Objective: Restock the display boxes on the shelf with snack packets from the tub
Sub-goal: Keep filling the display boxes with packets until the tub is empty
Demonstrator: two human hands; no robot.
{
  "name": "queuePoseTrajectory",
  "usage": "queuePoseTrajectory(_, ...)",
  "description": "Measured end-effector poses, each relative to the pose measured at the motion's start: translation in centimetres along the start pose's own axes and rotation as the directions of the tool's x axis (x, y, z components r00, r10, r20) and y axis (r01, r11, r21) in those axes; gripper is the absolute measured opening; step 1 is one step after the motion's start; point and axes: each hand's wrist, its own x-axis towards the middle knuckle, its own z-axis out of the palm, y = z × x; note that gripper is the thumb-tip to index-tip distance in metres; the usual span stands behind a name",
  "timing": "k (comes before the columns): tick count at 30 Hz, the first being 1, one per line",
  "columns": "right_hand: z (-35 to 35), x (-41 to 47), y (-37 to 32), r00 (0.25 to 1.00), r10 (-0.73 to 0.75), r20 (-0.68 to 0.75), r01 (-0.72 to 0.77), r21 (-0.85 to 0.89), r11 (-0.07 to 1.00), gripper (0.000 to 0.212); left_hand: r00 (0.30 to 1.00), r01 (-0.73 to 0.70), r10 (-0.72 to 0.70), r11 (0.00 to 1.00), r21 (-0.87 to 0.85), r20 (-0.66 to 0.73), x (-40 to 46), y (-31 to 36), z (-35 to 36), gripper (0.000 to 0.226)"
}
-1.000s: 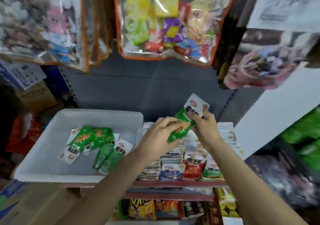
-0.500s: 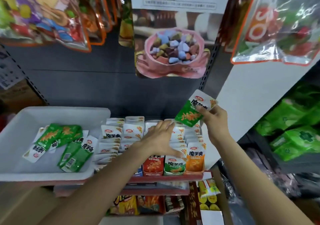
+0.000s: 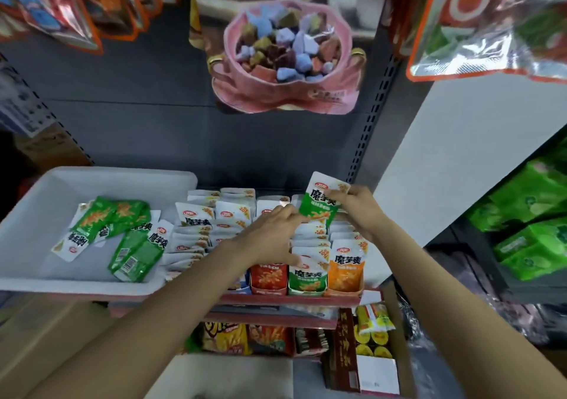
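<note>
light, limp, slick green packet (image 3: 319, 206) pinched at its top by right hand (image 3: 357, 211), above display boxes (image 3: 310, 285); left hand (image 3: 273, 236) parting the rows; tub (image 3: 36, 214) at nine o'clock.

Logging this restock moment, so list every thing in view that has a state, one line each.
Right hand: pinches the green packet by its top corner.
Green packet: upright, raised over the display boxes.
Left hand: fingers rest on the standing packets, parting the row.
Display boxes: well stocked, packets upright.
White tub: open-topped, several green packets lying loose inside.
</note>
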Motion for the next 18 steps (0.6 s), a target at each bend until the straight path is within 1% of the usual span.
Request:
queuePoseTrajectory(1,0.0,0.2,0.3,1.000,0.009,-0.026,-0.010,-0.063,0.998,0.016,1.000,0.001,-0.001,1.000,-0.026,-0.012,-0.1,-0.1,0.0,0.086)
queuePoseTrajectory(2,0.1,0.4,0.3,0.999,-0.015,-0.052,0.008,-0.130,0.991,0.013,1.000,0.002,-0.003,0.999,-0.049,-0.024,-0.1,-0.2,0.1,0.085)
queuePoseTrajectory(3,0.1,0.5,0.3,0.995,-0.069,-0.074,0.052,-0.208,0.977,0.010,1.000,0.003,-0.005,0.998,-0.060,-0.028,-0.2,-0.2,0.1,0.084)
queuePoseTrajectory(5,0.2,0.4,0.0,0.971,-0.215,-0.101,0.163,-0.375,0.912,0.019,1.000,0.001,-0.003,0.999,-0.052,-0.030,-0.3,-0.2,0.1,0.084)
queuePoseTrajectory(6,0.3,0.2,-0.2,0.953,-0.290,-0.089,0.219,-0.460,0.861,0.022,0.999,-0.004,0.002,0.999,-0.040,-0.034,-0.3,-0.2,0.1,0.084)
queuePoseTrajectory(8,0.6,-0.2,-0.4,0.922,-0.387,0.028,0.318,-0.626,0.712,0.019,0.999,-0.016,0.016,1.000,-0.005,-0.042,-0.2,-0.2,0.0,0.084)
queuePoseTrajectory(10,1.1,-0.1,0.1,0.919,-0.357,0.168,0.354,-0.752,0.557,0.017,0.999,-0.015,0.016,1.000,0.026,-0.047,-0.2,-0.2,0.0,0.085)
queuePoseTrajectory(11,1.3,0.0,0.3,0.928,-0.317,0.197,0.342,-0.789,0.510,0.017,0.999,-0.011,0.013,0.999,0.035,-0.046,-0.3,-0.2,0.0,0.086)
queuePoseTrajectory(12,1.4,0.2,0.4,0.935,-0.289,0.204,0.328,-0.804,0.496,0.018,0.999,-0.007,0.009,0.999,0.046,-0.047,-0.3,-0.3,0.0,0.088)
queuePoseTrajectory(13,1.5,0.3,0.4,0.937,-0.285,0.201,0.325,-0.800,0.504,0.019,0.999,-0.003,0.007,0.998,0.061,-0.050,-0.4,-0.4,-0.1,0.089)
queuePoseTrajectory(16,1.7,0.1,0.2,0.914,-0.373,0.158,0.355,-0.757,0.549,0.023,0.997,0.013,-0.005,0.993,0.114,-0.073,-0.6,-0.6,0.0,0.092)
queuePoseTrajectory(18,1.8,-0.1,0.3,0.899,-0.413,0.144,0.366,-0.765,0.530,0.024,0.997,0.021,-0.009,0.990,0.139,-0.082,-0.6,-0.7,0.1,0.093)
